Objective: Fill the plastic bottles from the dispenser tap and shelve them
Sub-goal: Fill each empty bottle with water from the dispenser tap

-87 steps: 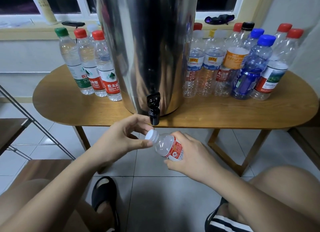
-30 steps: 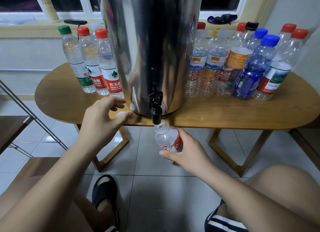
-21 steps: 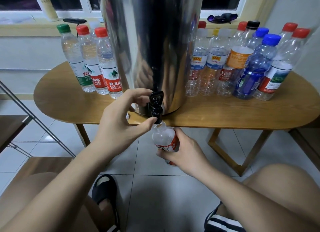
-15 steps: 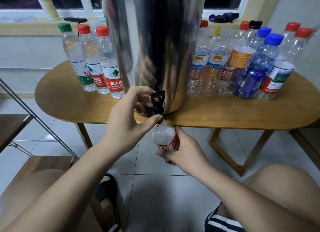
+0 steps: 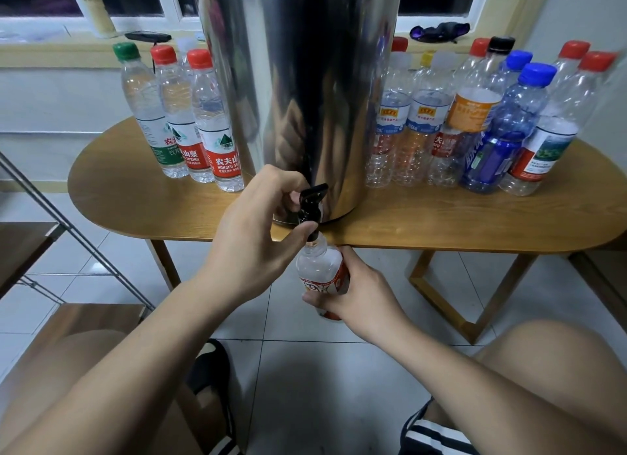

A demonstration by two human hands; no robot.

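A tall steel dispenser (image 5: 305, 81) stands on the oval wooden table (image 5: 441, 220), its black tap (image 5: 310, 202) over the front edge. My right hand (image 5: 353, 293) grips a small clear bottle (image 5: 320, 266) with a red and white label, uncapped, its mouth right under the tap. My left hand (image 5: 258, 230) pinches the tap lever, fingers curled over the top and thumb below by the spout.
Three capped water bottles (image 5: 200, 122) stand left of the dispenser. Several empty-looking capped bottles (image 5: 475, 122) crowd the right side. A metal-framed wooden shelf (image 5: 30, 247) is at the left. My knees and a black sandal (image 5: 210, 370) are over the tiled floor.
My left hand unscrewed the bottle's white cap, went to the table edge, then came to the tap and took its lever. My right hand raised the bottle under the spout.
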